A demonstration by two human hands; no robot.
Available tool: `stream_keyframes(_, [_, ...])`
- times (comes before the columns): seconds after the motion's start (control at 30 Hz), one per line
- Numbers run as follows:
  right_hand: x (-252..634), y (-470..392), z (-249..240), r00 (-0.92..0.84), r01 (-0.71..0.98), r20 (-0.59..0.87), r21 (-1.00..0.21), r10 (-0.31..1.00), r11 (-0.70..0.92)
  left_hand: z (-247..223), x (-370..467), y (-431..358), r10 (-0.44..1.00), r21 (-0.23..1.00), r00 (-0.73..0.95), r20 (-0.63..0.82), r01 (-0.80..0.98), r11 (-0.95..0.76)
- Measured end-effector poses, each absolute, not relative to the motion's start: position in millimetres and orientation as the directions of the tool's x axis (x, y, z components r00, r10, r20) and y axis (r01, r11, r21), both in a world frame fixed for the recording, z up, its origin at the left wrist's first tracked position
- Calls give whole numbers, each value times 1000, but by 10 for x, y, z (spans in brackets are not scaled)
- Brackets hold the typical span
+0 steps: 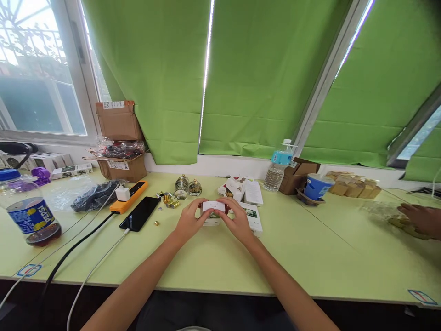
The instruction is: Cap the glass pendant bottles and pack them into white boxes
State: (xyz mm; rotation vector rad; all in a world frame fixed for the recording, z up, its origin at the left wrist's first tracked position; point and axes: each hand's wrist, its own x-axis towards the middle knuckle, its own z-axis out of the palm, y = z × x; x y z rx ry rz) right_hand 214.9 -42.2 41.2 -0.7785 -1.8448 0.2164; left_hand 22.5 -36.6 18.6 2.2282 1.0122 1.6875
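Gripping a white box (214, 206), the left hand (190, 219) and right hand (238, 219) curl round its ends; a carton (254, 219) lies nearby. A phone (140, 214) rests on the counter (206, 266).

A white box (213, 206) between the hands (190, 219); pale yellow-green surface (213, 262) beneath them; orange power strip (132, 196) to their left.

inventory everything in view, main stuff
box: 1, white, centre
cartons: several, white, right of box
containers: 2, gold patterned, centre
small pieces: several, gold, centre
phone: 1, black, left
power strip: 1, orange, left
soda bottle: 1, blue label, left
water bottle: 1, clear, back right
cup: 1, blue, back right
cardboard boxes: several, brown, back
curtains: several, green, back
table: 1, yellow, below
co-worker's hand: 1, bare, far right
left hand, right hand: 2, bare, on box
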Motion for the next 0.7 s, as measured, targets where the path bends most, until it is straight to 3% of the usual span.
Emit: stream_keyframes(0.7, [2146,-382,378,-220,437,776,-463,591,771,194,220,-343,568,446,120,814,496,-745])
